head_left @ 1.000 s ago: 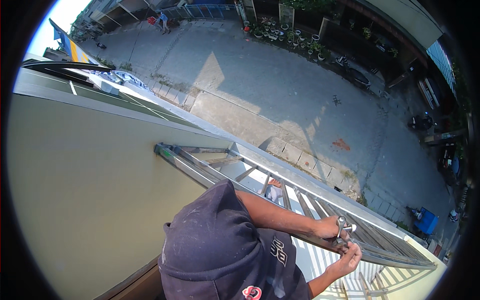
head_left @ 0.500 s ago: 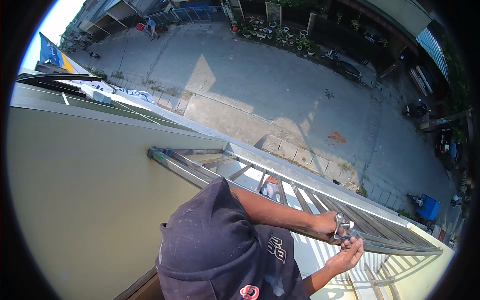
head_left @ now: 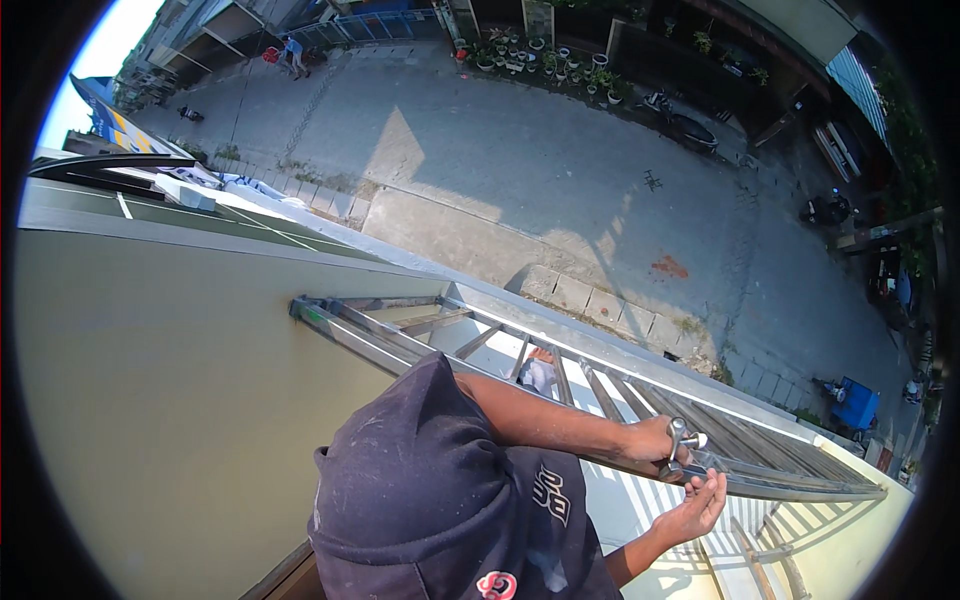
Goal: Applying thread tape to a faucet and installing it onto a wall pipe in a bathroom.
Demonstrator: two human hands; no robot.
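Note:
My left hand (head_left: 650,441) is closed round a shiny metal fitting (head_left: 679,440) with rounded ends, whose exact kind I cannot make out. Just below it, my right hand (head_left: 698,508) has its thumb and fingertips drawn together in a pinch. A small clear, plastic-looking piece (head_left: 709,462) lies by those fingertips; whether they hold it is unclear. Both hands are over the top rail of a metal bar railing (head_left: 600,395). My left forearm runs along above the bars, and my right comes up from below.
A cream wall (head_left: 150,400) fills the left. Between the bars a bare foot (head_left: 541,354) and pale trouser leg show. Far below lies a concrete street (head_left: 480,170) with potted plants (head_left: 540,60), a parked motorcycle (head_left: 690,130), a blue cart (head_left: 855,403) and a distant person (head_left: 295,55).
The metal fitting has turned slightly in my left hand. Both hands stay almost in place, and the view has shifted a little.

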